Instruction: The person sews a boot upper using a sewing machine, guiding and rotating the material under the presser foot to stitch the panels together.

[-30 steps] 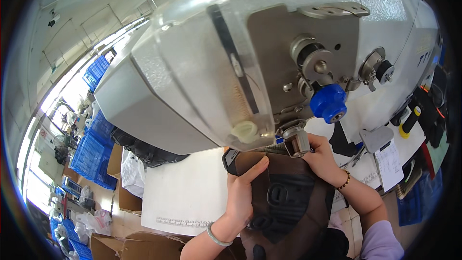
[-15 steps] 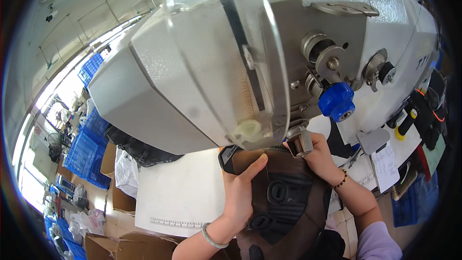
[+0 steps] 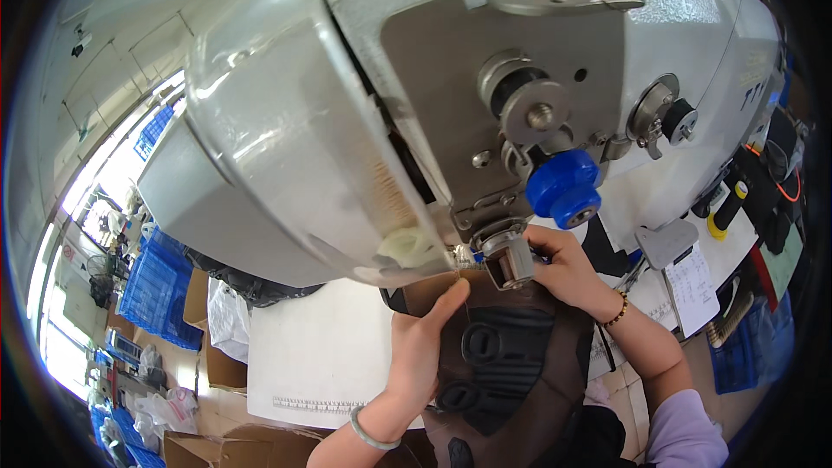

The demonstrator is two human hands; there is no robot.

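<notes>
A brown fabric piece with a moulded black panel lies under the head of a sewing machine. My left hand holds its left edge, thumb stretched along the top near the needle area. A thin thread hangs beside that thumb. My right hand, fingers curled, is at the far right part of the piece, just behind a metal thread fitting. That fitting partly hides its fingertips, so what they pinch cannot be made out. The machine's clear guard and head cover the far edge of the fabric.
A blue knob and metal tension discs stick out from the machine. On the white table a ruler strip runs along the front edge. Paper notes and a yellow-black spool sit right. Blue crates and cardboard boxes stand left.
The view has shifted, so the machine head sits further left. The dark lettered tag by my left thumb is now mostly hidden. My right hand's fingers have curled more behind the metal fitting.
</notes>
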